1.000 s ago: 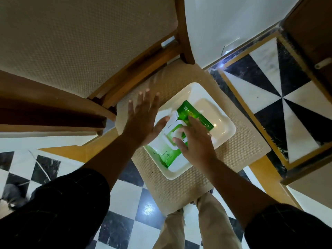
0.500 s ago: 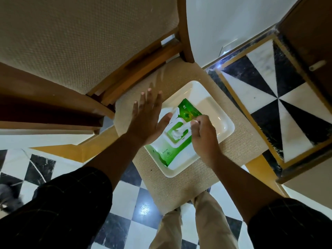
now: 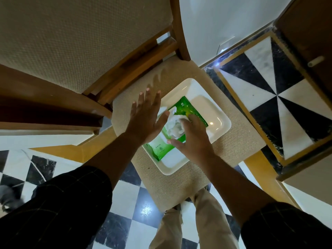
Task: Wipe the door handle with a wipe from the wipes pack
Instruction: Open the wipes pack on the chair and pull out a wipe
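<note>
A green wipes pack [image 3: 188, 109] lies in a white rectangular tray [image 3: 203, 103] on a chair seat. My left hand [image 3: 145, 119] lies flat with fingers spread over the pack's left side, its thumb at the raised lid. My right hand [image 3: 192, 141] is over the middle of the pack, with fingers and thumb closed around a bunched white wipe [image 3: 173, 127] that stands up out of the opening. The door handle [image 3: 315, 61], a small pale lever, shows on the brown door [image 3: 309, 33] at the upper right, far from both hands.
The tray sits on the beige woven chair seat [image 3: 239, 141]; the padded chair back [image 3: 71, 42] with its wooden frame fills the upper left. Black-and-white checkered floor lies below and to the right. My legs in beige trousers [image 3: 206, 221] stand right in front of the chair.
My right hand went from pinching the tip of a wipe at the opening to gripping a larger bunch pulled up out of the pack. My left hand stayed flat on the pack.
</note>
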